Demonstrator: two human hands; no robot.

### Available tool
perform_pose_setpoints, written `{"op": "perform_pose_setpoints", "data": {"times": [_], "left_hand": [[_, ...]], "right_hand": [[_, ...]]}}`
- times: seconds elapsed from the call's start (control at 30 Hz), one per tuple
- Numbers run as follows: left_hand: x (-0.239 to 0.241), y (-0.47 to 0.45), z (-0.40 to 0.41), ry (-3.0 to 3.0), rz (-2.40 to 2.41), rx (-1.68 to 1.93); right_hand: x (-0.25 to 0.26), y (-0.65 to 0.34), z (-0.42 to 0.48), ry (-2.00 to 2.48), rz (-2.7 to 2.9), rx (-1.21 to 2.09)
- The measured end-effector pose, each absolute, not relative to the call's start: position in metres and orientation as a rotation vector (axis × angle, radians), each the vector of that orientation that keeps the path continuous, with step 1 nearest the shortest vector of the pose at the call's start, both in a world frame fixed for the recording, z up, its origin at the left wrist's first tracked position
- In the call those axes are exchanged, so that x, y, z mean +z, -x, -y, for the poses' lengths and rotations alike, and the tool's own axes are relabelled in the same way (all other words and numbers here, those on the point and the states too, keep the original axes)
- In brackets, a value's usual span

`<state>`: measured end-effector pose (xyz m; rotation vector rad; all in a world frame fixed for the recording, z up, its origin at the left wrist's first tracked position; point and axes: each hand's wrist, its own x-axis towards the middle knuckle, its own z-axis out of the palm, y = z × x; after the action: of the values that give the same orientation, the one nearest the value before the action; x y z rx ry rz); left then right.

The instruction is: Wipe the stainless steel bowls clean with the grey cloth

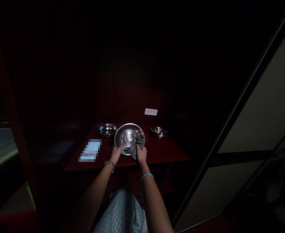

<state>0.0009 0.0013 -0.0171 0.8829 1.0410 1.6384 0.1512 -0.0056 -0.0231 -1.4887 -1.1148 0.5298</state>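
A round steel plate is tilted up towards me above the dark red table. My left hand grips its lower left rim with the fingers closed. My right hand is closed on a grey cloth pressed against the plate's lower right edge. A beaded bracelet is on my left wrist and a blue band on my right.
Two more steel dishes lie on the table, one at the back left and one at the back right. A pale flat object lies at the left. A white socket plate is on the back wall. A light sliding panel stands to the right.
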Motion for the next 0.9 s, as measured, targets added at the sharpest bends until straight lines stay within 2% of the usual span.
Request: {"op": "perform_pose_setpoints", "data": {"times": [0.9], "left_hand": [[-0.02,0.0,-0.003,-0.933,-1.021,1.669]], "right_hand": [[-0.011,-0.147,0.015,1.541,1.114,0.537]]}}
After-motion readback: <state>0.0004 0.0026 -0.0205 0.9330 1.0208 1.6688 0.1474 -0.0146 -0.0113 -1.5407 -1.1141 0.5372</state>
